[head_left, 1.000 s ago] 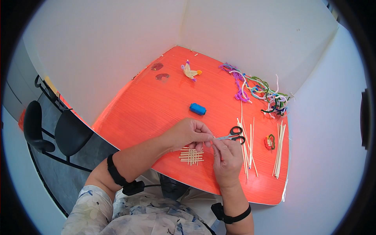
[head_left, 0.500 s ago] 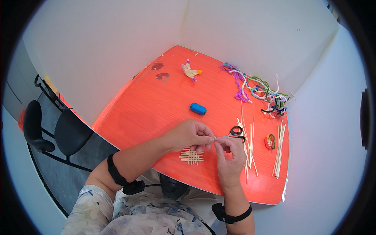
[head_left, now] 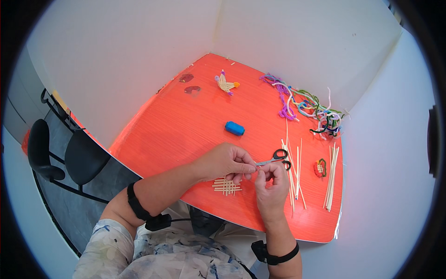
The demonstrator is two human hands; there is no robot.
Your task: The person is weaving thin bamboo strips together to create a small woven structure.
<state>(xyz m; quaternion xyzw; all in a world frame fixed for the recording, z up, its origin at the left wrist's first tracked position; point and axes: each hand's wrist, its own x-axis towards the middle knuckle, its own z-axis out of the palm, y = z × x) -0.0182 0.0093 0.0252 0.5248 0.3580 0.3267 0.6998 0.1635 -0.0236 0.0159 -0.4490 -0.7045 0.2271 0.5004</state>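
Pale weave lies below the left hand; the right hand has curled tighter, suggesting finer control; both pinch narrowly, on what I can't tell

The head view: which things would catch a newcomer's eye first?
Probably the bright orange-red table in the middle, with a tangle of multicoloured fuzzy strands at its far right. Next come the left hand and right hand, close together at the near side, the left partly covering a lattice of pale sticks. A blue cylinder lies just beyond them.
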